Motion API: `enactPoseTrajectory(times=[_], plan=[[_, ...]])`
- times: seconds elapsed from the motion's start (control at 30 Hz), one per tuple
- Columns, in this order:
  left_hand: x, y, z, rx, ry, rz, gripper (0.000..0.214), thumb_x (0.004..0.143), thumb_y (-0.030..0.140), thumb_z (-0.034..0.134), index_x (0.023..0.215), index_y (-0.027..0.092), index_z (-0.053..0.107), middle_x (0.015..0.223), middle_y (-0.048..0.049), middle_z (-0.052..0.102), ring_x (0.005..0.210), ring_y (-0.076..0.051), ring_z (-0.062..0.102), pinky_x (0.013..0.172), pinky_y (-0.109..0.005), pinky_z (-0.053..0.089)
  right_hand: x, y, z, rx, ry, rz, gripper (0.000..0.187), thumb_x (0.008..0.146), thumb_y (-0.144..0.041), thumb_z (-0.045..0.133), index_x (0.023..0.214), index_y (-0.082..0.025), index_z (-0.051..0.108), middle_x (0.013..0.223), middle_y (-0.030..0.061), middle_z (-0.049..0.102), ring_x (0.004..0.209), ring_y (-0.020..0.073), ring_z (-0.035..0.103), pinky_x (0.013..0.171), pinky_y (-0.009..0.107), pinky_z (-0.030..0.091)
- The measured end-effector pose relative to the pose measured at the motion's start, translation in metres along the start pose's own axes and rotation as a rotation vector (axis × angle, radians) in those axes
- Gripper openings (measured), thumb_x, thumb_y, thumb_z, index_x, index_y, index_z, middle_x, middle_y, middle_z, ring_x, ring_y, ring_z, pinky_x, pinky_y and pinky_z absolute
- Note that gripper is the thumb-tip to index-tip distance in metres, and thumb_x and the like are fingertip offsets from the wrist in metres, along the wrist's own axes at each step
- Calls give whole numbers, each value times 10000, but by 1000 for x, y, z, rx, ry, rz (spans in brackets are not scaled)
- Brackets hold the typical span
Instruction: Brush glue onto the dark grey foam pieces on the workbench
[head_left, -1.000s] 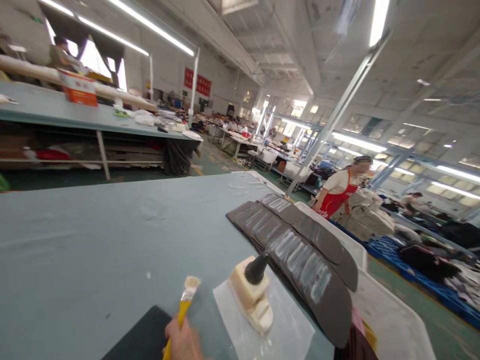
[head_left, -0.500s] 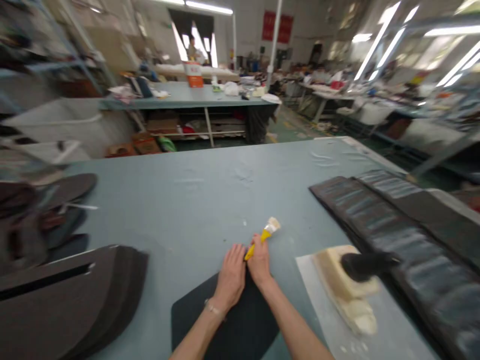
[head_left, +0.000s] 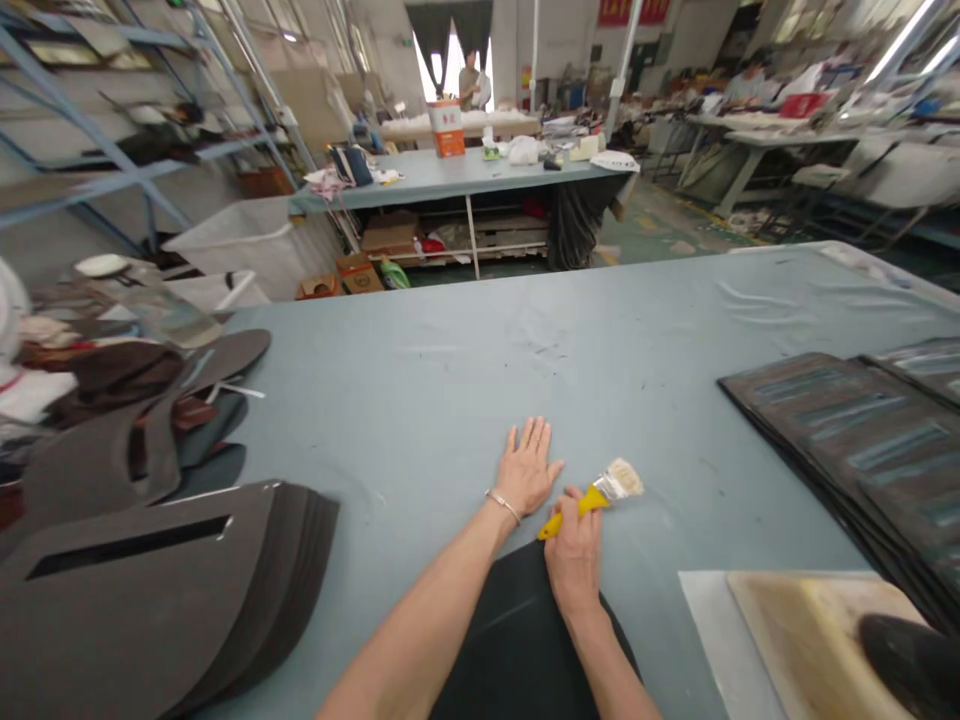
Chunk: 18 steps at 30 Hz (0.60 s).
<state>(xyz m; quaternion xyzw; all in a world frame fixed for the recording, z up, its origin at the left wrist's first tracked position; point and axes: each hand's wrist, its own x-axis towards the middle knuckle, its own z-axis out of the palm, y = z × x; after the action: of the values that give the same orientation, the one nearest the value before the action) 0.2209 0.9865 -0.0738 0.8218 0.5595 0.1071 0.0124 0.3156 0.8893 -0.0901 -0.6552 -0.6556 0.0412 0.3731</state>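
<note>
The right hand point(head_left: 574, 555) is closed around the yellow handle of a small flat paintbrush with pale bristles point(head_left: 596, 495), the bristles pointing away and to the right, just above the grey-blue tabletop point(head_left: 420, 390). The left hand point(head_left: 526, 468) lies flat beside it, fingers spread and pressed on the tabletop just beyond the far edge of a dark, rounded fabric panel point(head_left: 517, 640) that sits under both forearms. That panel shows no pale streaks (as far as its visible part tells), so by my judgement it has not been brushed yet. To the right, a row of overlapping dark panels with shiny brushed stripes point(head_left: 847, 440) looks already coated. At lower right a cream-crusted block with a black funnel-like top point(head_left: 825, 650) rests on a white sheet. At left, a stack of dark slotted panels point(head_left: 150, 590) appears untouched, so much seems left.
</note>
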Motion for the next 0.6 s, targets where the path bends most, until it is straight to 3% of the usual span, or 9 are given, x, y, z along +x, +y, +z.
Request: enactPoseTrajectory(times=[0.13,0.43,0.6], plan=[[6,16,9,0,50,-171,653,901,478,270,1425,95,191,1508,-146,165,1400,-276,84,1127,-530,139,1,-1,0,-7,-29,6,236,818,-70,358,926,-216,508,1148,140,488,992,283,433,829,459,403],[-47,11,-9,21,-21,10,541,926,352,258,1405,102,231,1488,-122,248,1386,-223,169,1120,-413,221,2,-3,-4,-97,-33,-13,144,879,-139,381,929,-188,507,1135,147,493,903,257,425,800,412,397],[-51,13,-19,-8,15,17,446,919,286,326,1345,154,333,1410,-99,387,1307,-210,316,1062,-385,296,0,-1,-2,-146,-36,-8,135,880,-122,390,910,-167,514,1099,143,504,893,238,415,807,387,390]])
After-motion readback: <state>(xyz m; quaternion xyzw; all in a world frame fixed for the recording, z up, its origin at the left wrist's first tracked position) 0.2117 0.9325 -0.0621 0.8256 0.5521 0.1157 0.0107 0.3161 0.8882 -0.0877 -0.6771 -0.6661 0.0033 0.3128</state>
